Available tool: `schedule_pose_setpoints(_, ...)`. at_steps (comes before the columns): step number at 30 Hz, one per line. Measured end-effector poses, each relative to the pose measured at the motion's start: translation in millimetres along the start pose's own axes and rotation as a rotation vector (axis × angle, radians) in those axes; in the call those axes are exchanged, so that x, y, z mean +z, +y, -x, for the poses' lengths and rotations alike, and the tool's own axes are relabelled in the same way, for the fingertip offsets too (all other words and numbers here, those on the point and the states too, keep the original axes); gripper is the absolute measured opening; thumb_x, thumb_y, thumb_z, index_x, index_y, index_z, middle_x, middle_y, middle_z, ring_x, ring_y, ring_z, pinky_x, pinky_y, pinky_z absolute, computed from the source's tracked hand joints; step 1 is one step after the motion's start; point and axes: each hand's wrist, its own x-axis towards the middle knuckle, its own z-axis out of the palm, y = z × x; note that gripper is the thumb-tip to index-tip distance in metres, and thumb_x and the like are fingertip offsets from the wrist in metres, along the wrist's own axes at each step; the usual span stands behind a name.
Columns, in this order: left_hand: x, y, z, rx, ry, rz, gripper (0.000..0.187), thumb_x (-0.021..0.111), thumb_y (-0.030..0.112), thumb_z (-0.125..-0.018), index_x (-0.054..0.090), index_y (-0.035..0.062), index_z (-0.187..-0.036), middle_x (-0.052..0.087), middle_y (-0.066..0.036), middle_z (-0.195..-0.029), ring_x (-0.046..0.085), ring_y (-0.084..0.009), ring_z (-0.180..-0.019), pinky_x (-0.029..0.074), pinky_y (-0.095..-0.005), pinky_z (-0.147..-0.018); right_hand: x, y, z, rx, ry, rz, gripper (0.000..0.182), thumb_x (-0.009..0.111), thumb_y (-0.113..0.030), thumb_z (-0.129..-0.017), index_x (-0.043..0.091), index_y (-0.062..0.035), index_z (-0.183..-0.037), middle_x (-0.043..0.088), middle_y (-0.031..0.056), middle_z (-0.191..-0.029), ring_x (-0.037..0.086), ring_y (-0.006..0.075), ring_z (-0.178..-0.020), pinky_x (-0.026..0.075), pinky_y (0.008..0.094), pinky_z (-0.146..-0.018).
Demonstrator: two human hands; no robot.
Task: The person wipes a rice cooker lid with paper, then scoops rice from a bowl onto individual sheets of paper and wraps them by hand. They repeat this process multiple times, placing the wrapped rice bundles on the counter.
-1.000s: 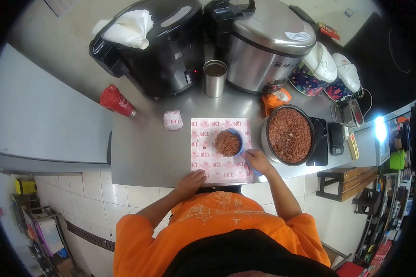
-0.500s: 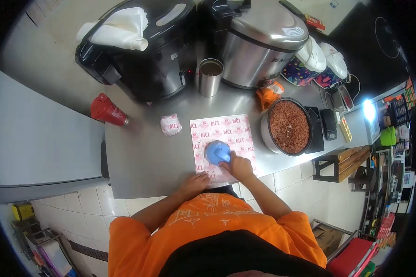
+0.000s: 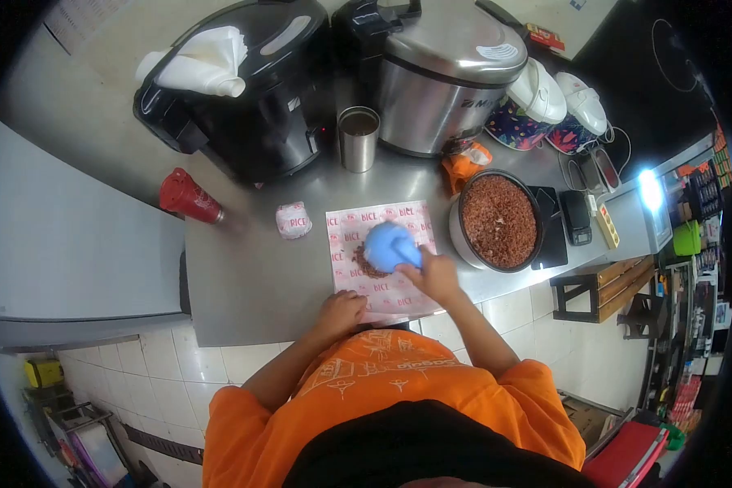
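My right hand (image 3: 433,278) is closed round the handle of a blue rice paddle (image 3: 386,246). The paddle's rounded blade hangs over a small mound of reddish-brown rice (image 3: 369,264), hiding part of it. Under the mound lies a printed sheet of wrapping paper (image 3: 411,220) with red lettering. At the paper's near left corner rests my left hand (image 3: 343,311), fingers curled in; whether they pinch the paper is hidden. To the right of the sheet stands a pot (image 3: 472,244) of cooked reddish-brown rice (image 3: 500,220).
A wrapped packet (image 3: 294,220) lies left of the paper on the steel table (image 3: 244,285). Behind are a red tumbler (image 3: 191,196), a steel cup (image 3: 358,146), a black cooker (image 3: 252,122) and a steel cooker (image 3: 431,106). An orange bundle (image 3: 464,167) sits by the pot.
The blue paddle has lifted and tilted up off the paper, uncovering a mound of rice. My right hand has moved slightly up and right with it. My left hand stays at the paper's edge.
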Motion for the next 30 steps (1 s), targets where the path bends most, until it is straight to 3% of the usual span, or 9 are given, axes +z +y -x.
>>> schedule_pose_setpoints(6,-4.4,4.7,-1.8,-0.056,-0.007,-0.019,0.011,0.055,0.016,-0.081,0.057,0.0053,-0.079,0.059,-0.014,-0.080,0.056,-0.0326,-0.081,0.046,-0.0423,-0.072,-101.0,57.8,12.4,0.208,0.425,0.177,0.042,0.063,-0.040,-0.081,0.056,-0.0030,-0.099,0.059,0.0149,-0.059,0.057,0.0364,-0.056,0.041,0.0450,-0.059)
schedule_pose_setpoints(10,-10.6,11.9,-2.8,-0.056,0.093,0.019,0.009,0.055,0.013,-0.081,0.056,0.0042,-0.079,0.058,-0.014,-0.079,0.056,-0.0330,-0.081,0.046,-0.0421,-0.071,-107.0,111.2,19.4,0.284,0.338,0.433,0.037,0.063,-0.037,-0.080,0.055,-0.0058,-0.098,0.062,0.0132,-0.079,0.059,0.0312,-0.073,0.039,0.0448,-0.070)
schedule_pose_setpoints(16,-20.8,15.6,-7.4,-0.142,0.129,0.207,0.009,0.057,0.011,-0.080,0.056,0.0018,-0.080,0.058,-0.014,-0.079,0.056,-0.0340,-0.079,0.046,-0.0384,-0.070,-101.1,98.2,20.1,0.223,0.626,0.513,0.042,0.071,-0.028,-0.072,0.055,-0.0052,-0.103,0.055,0.0136,-0.106,0.049,0.0312,-0.099,0.035,0.0445,-0.078)
schedule_pose_setpoints(18,-21.8,17.0,-10.2,-0.140,0.140,0.256,0.010,0.057,0.011,-0.081,0.056,0.0015,-0.079,0.059,-0.013,-0.079,0.056,-0.0340,-0.079,0.046,-0.0369,-0.070,-89.4,73.9,19.2,-0.031,0.650,0.259,0.036,0.069,-0.022,-0.073,0.055,-0.0048,-0.102,0.056,0.0125,-0.105,0.050,0.0326,-0.097,0.035,0.0445,-0.080)
schedule_pose_setpoints(21,-21.4,20.0,-14.3,-0.151,0.134,0.216,0.010,0.056,0.012,-0.083,0.055,0.0017,-0.083,0.062,-0.015,-0.082,0.059,-0.0358,-0.078,0.048,-0.0384,-0.068,-22.4,22.0,30.6,-0.251,0.135,0.006,0.032,0.065,-0.003,-0.069,0.059,-0.0058,-0.100,0.058,0.0128,-0.109,0.054,0.0318,-0.098,0.040,0.0421,-0.083)
schedule_pose_setpoints(23,-23.9,26.2,-15.1,-0.242,0.084,0.159,0.011,0.054,0.011,-0.084,0.054,0.0030,-0.092,0.064,-0.018,-0.085,0.061,-0.0378,-0.080,0.048,-0.0427,-0.068,6.3,-13.7,32.1,-0.555,0.131,-0.280,0.035,0.064,-0.003,-0.071,0.059,-0.0082,-0.105,0.057,0.0119,-0.115,0.053,0.0296,-0.110,0.043,0.0408,-0.088)
schedule_pose_setpoints(25,-20.3,24.2,-13.5,-0.256,0.059,0.154,0.014,0.054,0.011,-0.084,0.053,0.0039,-0.096,0.063,-0.019,-0.086,0.061,-0.0385,-0.081,0.047,-0.0442,-0.068,22.6,-22.6,29.1,-0.551,0.072,-0.323,0.029,0.065,-0.008,-0.072,0.060,-0.0081,-0.101,0.061,0.0127,-0.105,0.059,0.0302,-0.096,0.047,0.0399,-0.080)
schedule_pose_setpoints(27,-17.5,21.6,-9.2,-0.270,0.034,0.146,0.017,0.053,0.012,-0.085,0.052,0.0047,-0.100,0.063,-0.020,-0.087,0.061,-0.0392,-0.083,0.047,-0.0458,-0.068,33.0,-21.8,24.4,-0.376,-0.292,-0.184,0.020,0.064,-0.013,-0.074,0.060,-0.0066,-0.092,0.063,0.0124,-0.090,0.061,0.0312,-0.081,0.049,0.0414,-0.072)
schedule_pose_setpoints(30,-14.5,21.5,1.5,-0.251,0.041,0.146,0.017,0.050,0.013,-0.085,0.051,0.0081,-0.101,0.063,-0.020,-0.083,0.060,-0.0407,-0.077,0.047,-0.0486,-0.068,44.3,12.7,33.4,-0.365,-0.310,-0.058,0.016,0.062,-0.019,-0.076,0.060,-0.0063,-0.085,0.062,0.0113,-0.077,0.061,0.0316,-0.072,0.048,0.0440,-0.067)
